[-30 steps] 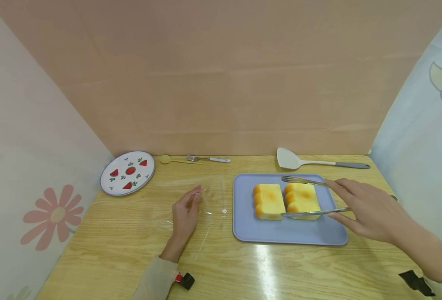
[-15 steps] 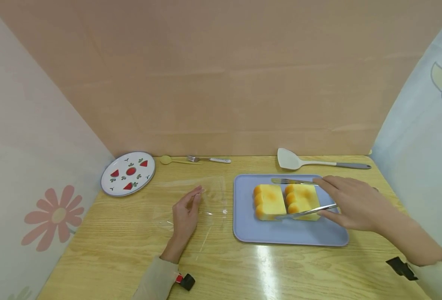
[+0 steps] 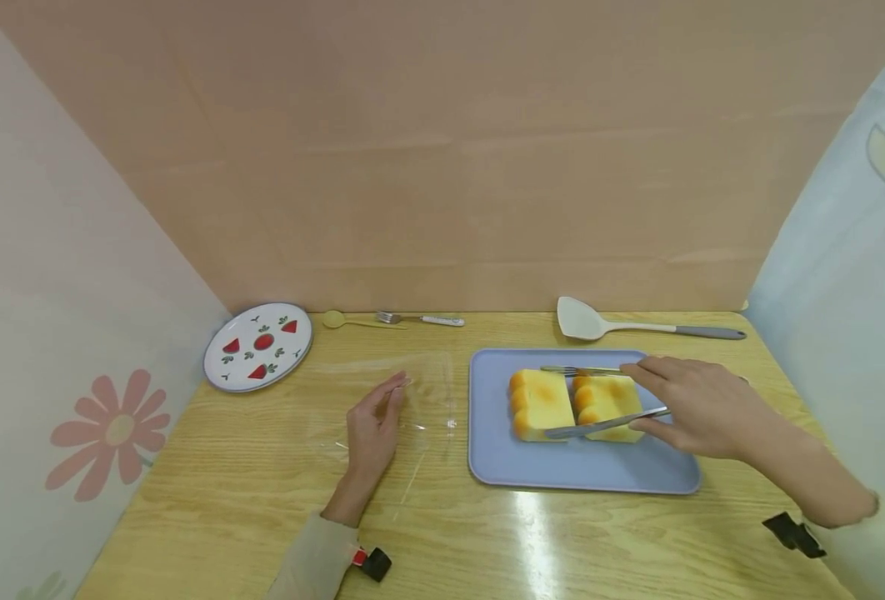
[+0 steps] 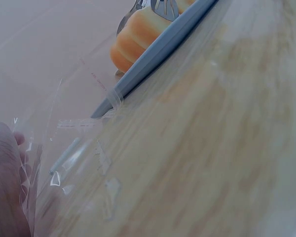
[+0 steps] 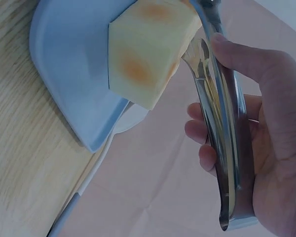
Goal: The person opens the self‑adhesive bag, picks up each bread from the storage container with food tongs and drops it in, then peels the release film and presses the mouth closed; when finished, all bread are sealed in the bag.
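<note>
The right hand (image 3: 693, 408) is gripping tongs (image 3: 600, 426), pointing them left (over the right bread (image 3: 604, 396)) at the left bread (image 3: 547, 402); the left hand (image 3: 372, 429) is pinching a bag (image 3: 429, 417).

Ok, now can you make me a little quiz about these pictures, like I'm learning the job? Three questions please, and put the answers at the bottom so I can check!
1. How many bread pieces lie on the blue tray?

2. True or false: the right grip holds metal tongs.

3. What does the left grip hold between thumb and finger?
A) the fork
B) clear plastic
C) the round plate

Key:
1. Two, side by side.
2. True; the spatula lies behind the tray.
3. B.
</note>
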The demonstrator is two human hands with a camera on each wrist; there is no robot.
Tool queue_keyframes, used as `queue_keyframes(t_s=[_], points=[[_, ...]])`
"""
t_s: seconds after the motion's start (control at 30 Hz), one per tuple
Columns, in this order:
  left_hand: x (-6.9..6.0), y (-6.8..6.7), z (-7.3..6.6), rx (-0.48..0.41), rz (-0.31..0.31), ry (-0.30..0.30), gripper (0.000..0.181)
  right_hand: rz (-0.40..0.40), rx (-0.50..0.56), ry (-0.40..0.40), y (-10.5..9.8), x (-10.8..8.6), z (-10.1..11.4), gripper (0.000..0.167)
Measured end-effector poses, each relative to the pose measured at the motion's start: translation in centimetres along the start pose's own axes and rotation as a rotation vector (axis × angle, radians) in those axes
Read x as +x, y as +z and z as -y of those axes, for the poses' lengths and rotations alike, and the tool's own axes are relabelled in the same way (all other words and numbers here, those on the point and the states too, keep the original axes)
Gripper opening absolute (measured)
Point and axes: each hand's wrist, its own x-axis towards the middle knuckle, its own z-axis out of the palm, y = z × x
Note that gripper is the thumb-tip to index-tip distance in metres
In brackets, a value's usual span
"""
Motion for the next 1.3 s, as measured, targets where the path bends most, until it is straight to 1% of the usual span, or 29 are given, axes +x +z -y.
queue_keyframes(t_s=[0.13, 0.33, 0.5, 0.63, 0.73, 0.8, 0.97, 1.07, 1.13, 1.2, 1.3], points=[[0.0, -0.1, 0.1, -0.006, -0.003, 0.002, 0.017, -0.052, -0.007, -0.025, 0.3, -0.3, -0.2, 0.073], [0.0, -0.2, 0.1, 0.012, -0.007, 0.001, 0.017, -0.147, 0.001, -0.042, 0.8, -0.4, -0.1, 0.071], [0.0, -0.2, 0.1, 0.021, -0.007, 0.008, 0.017, -0.203, 0.008, -0.031, 1.3, 0.0, 0.6, 0.077], [0.0, -0.2, 0.1, 0.025, -0.007, 0.01, 0.017, -0.237, 0.012, -0.018, 1.5, 0.7, 1.6, 0.078], [-0.1, -0.2, 0.0, 0.02, -0.005, 0.008, 0.017, -0.256, 0.015, -0.009, 1.4, 1.4, 2.5, 0.078], [-0.1, -0.1, 0.0, 0.014, -0.004, 0.007, 0.017, -0.262, 0.015, 0.0, 1.4, 1.9, 3.1, 0.082], [-0.1, -0.1, -0.1, 0.004, -0.003, 0.008, 0.018, -0.289, 0.02, -0.018, 1.5, 3.3, 4.7, 0.088], [-0.1, -0.1, -0.2, 0.002, -0.005, 0.004, 0.018, -0.306, 0.024, -0.035, 1.8, 4.0, 5.4, 0.085], [-0.1, -0.1, -0.2, 0.0, -0.006, -0.002, 0.018, -0.31, 0.024, -0.041, 2.0, 4.5, 5.8, 0.078], [0.0, -0.1, -0.2, 0.001, -0.006, -0.004, 0.018, -0.298, 0.015, -0.041, 2.1, 4.9, 6.2, 0.071], [0.0, -0.1, -0.3, -0.002, -0.003, -0.002, 0.019, -0.266, -0.015, -0.029, 2.1, 5.5, 7.0, 0.069]])
